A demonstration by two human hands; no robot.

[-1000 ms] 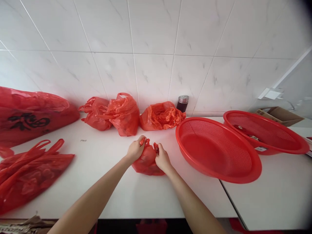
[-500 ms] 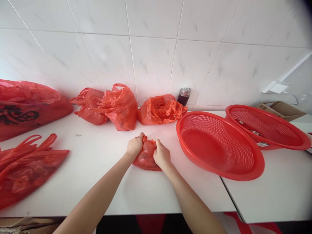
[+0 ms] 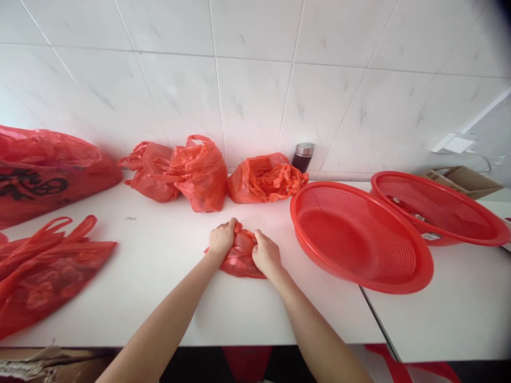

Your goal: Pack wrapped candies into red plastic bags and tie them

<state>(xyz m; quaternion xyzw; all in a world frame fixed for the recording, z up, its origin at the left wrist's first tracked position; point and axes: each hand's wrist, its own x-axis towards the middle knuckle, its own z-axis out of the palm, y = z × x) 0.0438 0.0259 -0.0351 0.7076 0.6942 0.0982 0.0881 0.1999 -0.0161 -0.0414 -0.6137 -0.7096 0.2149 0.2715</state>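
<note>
A small filled red plastic bag (image 3: 241, 256) lies on the white counter (image 3: 167, 276) in front of me. My left hand (image 3: 222, 238) is closed around the bag's top on its left side. My right hand (image 3: 266, 254) is closed on the bag's top on its right side. The two fists sit close together, with the bunched plastic between them. What is inside the bag is hidden.
Three red bags (image 3: 202, 173) line the tiled wall, beside a dark bottle with a metal cap (image 3: 302, 156). A large printed red bag (image 3: 43, 173) and flat red bags (image 3: 48, 271) lie left. Two red mesh baskets (image 3: 361, 236) (image 3: 439, 207) sit right, a cardboard box (image 3: 465, 181) behind them.
Both hands have closed tighter on the bag's top and drawn together; the handles that stuck up a second ago are now bunched inside the fists. The camera view has shifted slightly.
</note>
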